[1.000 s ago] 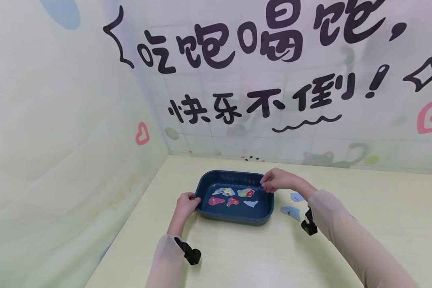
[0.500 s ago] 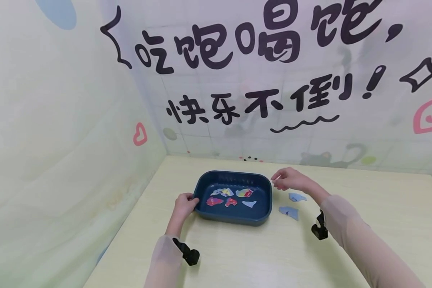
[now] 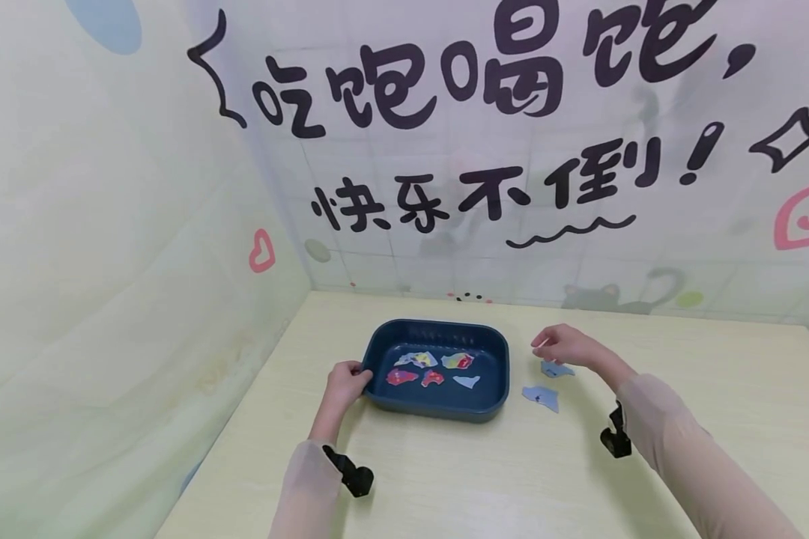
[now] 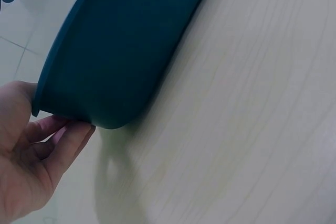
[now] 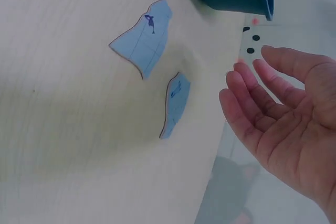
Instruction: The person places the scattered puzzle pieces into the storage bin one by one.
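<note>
A dark blue rectangular tray (image 3: 438,412) sits on the table. My left hand (image 3: 346,384) grips its left side, the thumb over the rim and the fingers against the outer wall (image 4: 121,40). Inside lie several flat, irregular picture pieces, among them a pink one (image 3: 401,376) and a pale blue one (image 3: 467,382). To the right of the tray my right hand (image 3: 565,346) hovers with loosely bent fingers and holds nothing. Two light blue flat pieces lie on the table near it: a smaller one (image 5: 176,106) just below the hand and a larger one (image 5: 144,40) closer to me.
The pale wood-grain table (image 3: 438,479) meets a printed cloth wall (image 3: 411,262) with large black characters behind the tray. Another cloth hanging (image 3: 141,299) borders the left side. A black wrist camera (image 3: 357,480) sits on the left sleeve.
My right hand has left the tray's right rim and moved right, over beside the smaller blue piece. My left hand keeps its grip; the tray and pieces stay put.
</note>
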Demonstrator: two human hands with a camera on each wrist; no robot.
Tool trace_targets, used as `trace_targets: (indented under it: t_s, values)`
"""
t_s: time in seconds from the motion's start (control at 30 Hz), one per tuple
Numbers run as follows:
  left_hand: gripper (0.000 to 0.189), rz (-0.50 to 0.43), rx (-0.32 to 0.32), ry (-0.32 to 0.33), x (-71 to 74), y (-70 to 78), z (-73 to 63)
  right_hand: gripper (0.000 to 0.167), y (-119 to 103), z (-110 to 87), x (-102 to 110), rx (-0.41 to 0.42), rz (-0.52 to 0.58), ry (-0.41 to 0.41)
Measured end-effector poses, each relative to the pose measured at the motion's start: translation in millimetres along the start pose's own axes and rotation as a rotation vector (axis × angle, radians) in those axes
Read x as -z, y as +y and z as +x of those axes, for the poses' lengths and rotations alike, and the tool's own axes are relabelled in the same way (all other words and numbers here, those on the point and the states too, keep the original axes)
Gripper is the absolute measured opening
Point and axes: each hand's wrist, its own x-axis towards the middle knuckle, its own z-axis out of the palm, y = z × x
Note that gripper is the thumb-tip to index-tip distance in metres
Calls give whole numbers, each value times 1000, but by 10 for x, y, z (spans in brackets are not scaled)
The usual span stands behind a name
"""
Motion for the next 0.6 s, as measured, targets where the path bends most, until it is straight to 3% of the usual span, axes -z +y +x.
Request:
trace_targets:
  t_s: [0.07,0.1,0.23,0.6]
  values:
    - [26,-2,16,1,4,41,-40,33,38,-16,-13,-13,-17,0]
    - [26,16,54,2,18,105,-86,33,58,-21,-20,-18,-17,2]
    - [26,46,49,1,27,165,-150,30,156,-23,-37,-12,-47,13]
    - [27,49,59,4,18,162,-134,34,343,-56,-33,-32,-165,69]
